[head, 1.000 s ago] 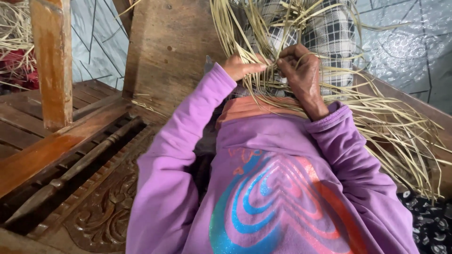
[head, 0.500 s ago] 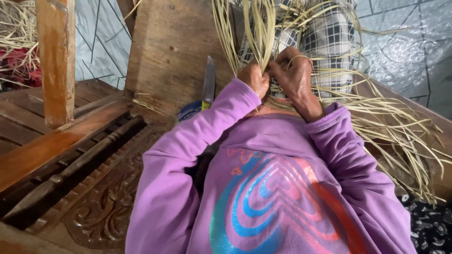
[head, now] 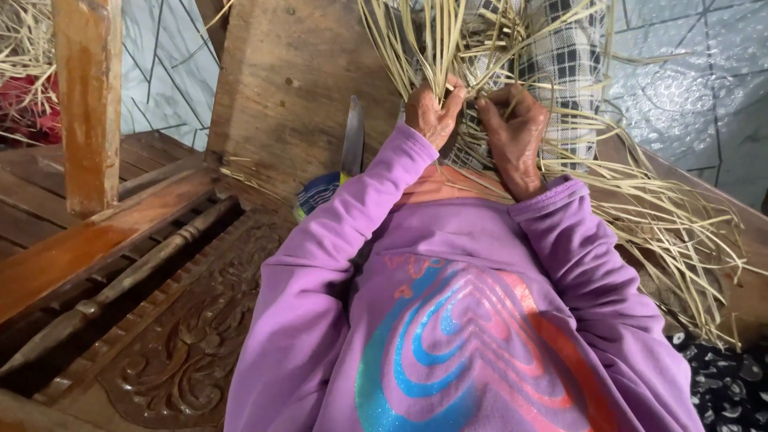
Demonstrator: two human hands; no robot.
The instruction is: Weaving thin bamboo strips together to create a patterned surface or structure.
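Pale dry straw strips (head: pixel 448 48) fan up and out in front of me. My left hand (head: pixel 432 112) pinches a bunch of them between thumb and fingers. My right hand (head: pixel 516 132) is closed on neighbouring strips just to the right, almost touching the left. More strips (head: pixel 680 216) spill down to the right over my purple sleeve. A checked black-and-white cloth (head: pixel 560 64) lies behind the strips. A knife (head: pixel 352 144) with a grey blade stands upright left of my left wrist, its blue handle (head: pixel 318 194) below.
A wide wooden board (head: pixel 288 88) leans behind the knife. A wooden post (head: pixel 86 104) and carved wooden furniture (head: pixel 184 368) lie at left. Pale patterned wall sheeting (head: pixel 704 88) is at right. Loose straw and red cloth (head: pixel 24 104) sit far left.
Both hands have risen and come closer together on the strips. The view has shifted so the knife, hidden a second ago, now shows beside my left wrist.
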